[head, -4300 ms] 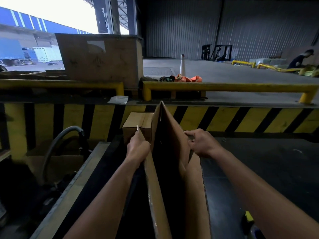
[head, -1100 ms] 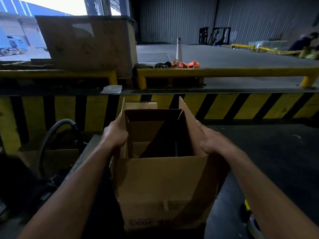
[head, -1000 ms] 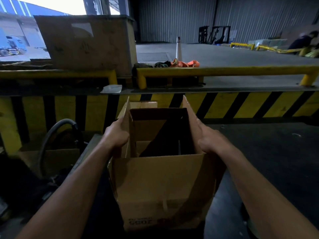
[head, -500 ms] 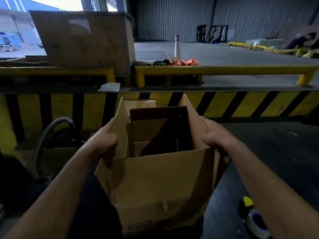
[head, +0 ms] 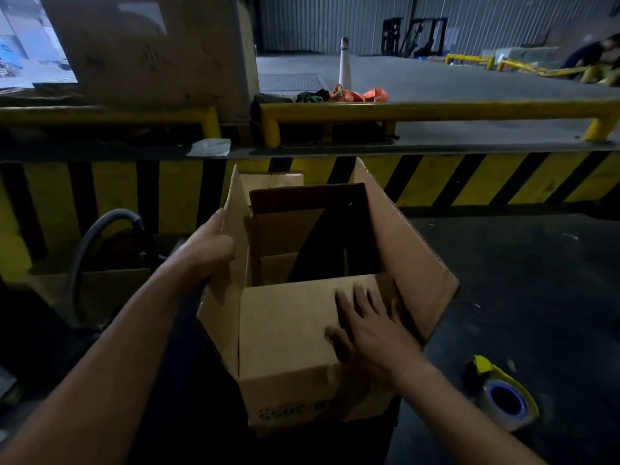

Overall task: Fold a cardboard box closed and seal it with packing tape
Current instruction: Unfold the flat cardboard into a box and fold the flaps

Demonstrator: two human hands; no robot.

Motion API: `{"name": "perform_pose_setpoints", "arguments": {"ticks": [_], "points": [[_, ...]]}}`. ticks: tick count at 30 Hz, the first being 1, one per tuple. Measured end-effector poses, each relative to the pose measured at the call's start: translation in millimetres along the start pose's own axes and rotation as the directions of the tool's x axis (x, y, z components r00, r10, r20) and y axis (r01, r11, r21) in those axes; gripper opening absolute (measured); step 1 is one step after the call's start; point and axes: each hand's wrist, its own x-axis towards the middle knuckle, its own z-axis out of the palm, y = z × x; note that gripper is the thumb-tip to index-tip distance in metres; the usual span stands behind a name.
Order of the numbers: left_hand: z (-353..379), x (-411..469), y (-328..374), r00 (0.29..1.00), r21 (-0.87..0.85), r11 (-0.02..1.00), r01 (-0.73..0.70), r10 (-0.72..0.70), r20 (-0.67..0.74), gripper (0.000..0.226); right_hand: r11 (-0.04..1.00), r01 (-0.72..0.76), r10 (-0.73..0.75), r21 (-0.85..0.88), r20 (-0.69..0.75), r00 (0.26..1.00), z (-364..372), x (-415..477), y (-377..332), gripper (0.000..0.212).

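A brown cardboard box (head: 285,337) stands in front of me, opened into shape, with its flaps up and its dark inside showing. My left hand (head: 208,250) grips the left side flap near its top edge. My right hand (head: 365,327) lies flat, fingers spread, on the outside of the near flap. The right flap (head: 409,250) leans outward, untouched. A roll of clear packing tape in a yellow dispenser (head: 503,397) lies on the dark floor to the right of the box.
A yellow and black striped dock wall (head: 469,179) runs across behind the box, with yellow rails (head: 436,107) on top. A grey hose (head: 100,236) and flat cardboard lie to the left. A large crate (head: 151,48) stands at the back left. A person crouches far right.
The flattened box was spread open into a square. My right hand has left the right flap and come down flat on the near flap. My left hand stays on the left flap.
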Motion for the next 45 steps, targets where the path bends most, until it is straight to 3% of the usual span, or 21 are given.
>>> {"name": "perform_pose_setpoints", "arguments": {"ticks": [5,8,13,18,20,24,27,30,33,36,39,45], "points": [[-1,7,8,0.997,-0.054,0.996,0.069,-0.07,-0.032,0.077,0.998,-0.013,0.006,0.069,0.096,0.995,5,6,4,0.072],[0,11,12,1.0,-0.04,0.999,0.027,-0.027,0.006,0.082,0.998,-0.002,-0.005,0.068,0.111,0.994,-8,16,-2,0.069],[6,9,15,0.994,-0.075,0.994,-0.077,0.082,0.075,0.07,0.975,-0.053,0.063,0.217,-0.042,0.997,-52,73,-25,0.07],[6,15,15,0.992,-0.118,0.99,-0.076,0.086,0.087,0.068,0.956,0.042,0.05,0.289,-0.302,0.952,-97,164,-42,0.073],[3,20,12,0.993,-0.136,0.989,-0.061,0.074,0.091,0.074,0.968,0.043,0.041,0.246,-0.326,0.945,-107,195,-41,0.073],[0,21,6,0.992,-0.153,0.985,-0.081,0.094,0.081,0.073,0.996,-0.033,0.046,0.082,-0.157,0.987,-102,232,-30,0.071],[0,17,8,0.99,-0.19,0.976,-0.11,0.125,0.07,0.067,0.999,-0.042,0.034,-0.02,-0.299,0.954,-91,236,-27,0.061],[3,20,7,0.988,-0.18,0.978,-0.105,0.123,0.09,0.076,0.993,-0.075,0.033,-0.089,-0.403,0.915,-83,234,-31,0.048],[3,20,9,0.988,-0.187,0.978,-0.091,0.112,0.106,0.081,0.993,-0.052,0.013,-0.109,-0.335,0.942,-67,238,-24,0.042],[2,22,8,0.991,-0.19,0.979,-0.075,0.095,0.097,0.083,1.0,-0.015,0.013,-0.016,-0.111,0.994,-47,245,-15,0.04],[3,27,3,0.993,-0.192,0.98,-0.044,0.063,0.097,0.09,0.996,-0.063,0.057,0.06,0.095,0.994,-24,252,-12,0.047],[9,25,6,0.991,-0.198,0.975,-0.103,0.118,0.068,0.079,0.994,-0.055,0.043,0.097,0.125,0.991,-24,243,-12,0.058]]}}
